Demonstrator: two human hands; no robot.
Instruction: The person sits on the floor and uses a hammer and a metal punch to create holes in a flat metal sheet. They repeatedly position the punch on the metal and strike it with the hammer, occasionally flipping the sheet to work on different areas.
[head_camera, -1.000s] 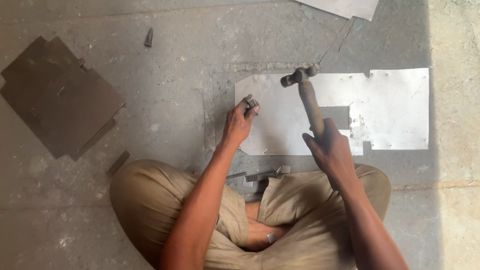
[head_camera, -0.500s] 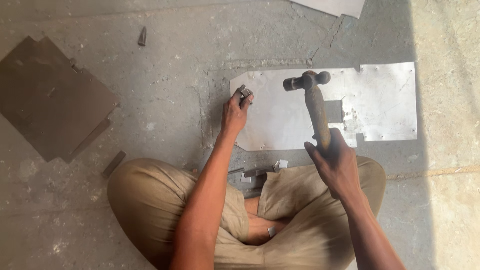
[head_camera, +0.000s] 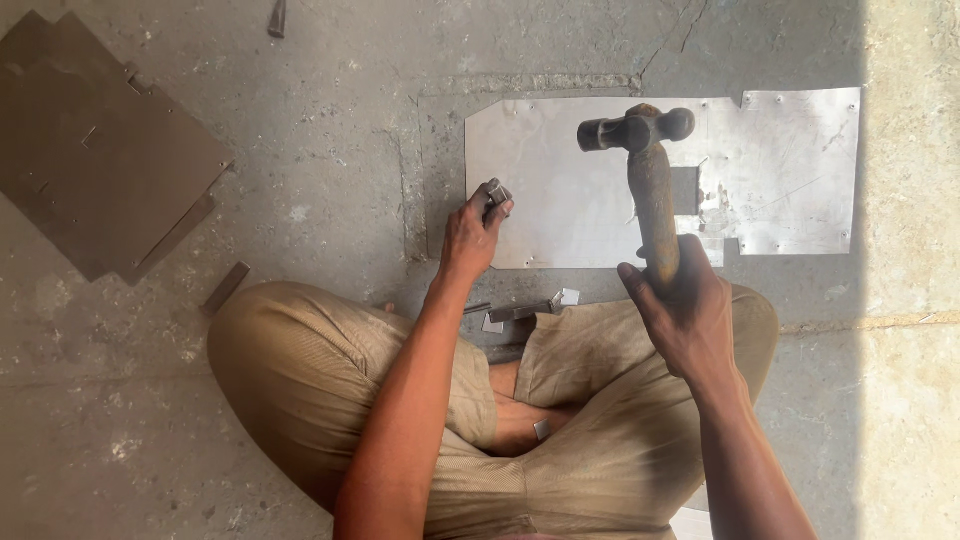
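- The right hand has its grip wrapped fully round the lower end of the hammer's handle, head raised above the metal sheet; the left hand pinches a small dark punch between fingertips and thumb, held at the sheet's left edge.
- The sheet lies flat on the concrete floor, just beyond the person's crossed legs; I cannot tell whether the punch tip touches the sheet or the floor beside it.
- To strike well, I judge the punch should stand upright on its mark before the hammer falls — a tilted tool will skid off across the sheet.
- A grip low on the handle gives swing; it also calls for a steady wrist, so the flat face meets the punch squarely.
- Fingers of the left hand sit close under the punch's top — the likely risk is a glancing blow onto the knuckles; a short, controlled stroke suits better than a full one.
- Left of the sheet, well apart, lie dark metal plates; small offcuts rest near its lower edge, by the knees.
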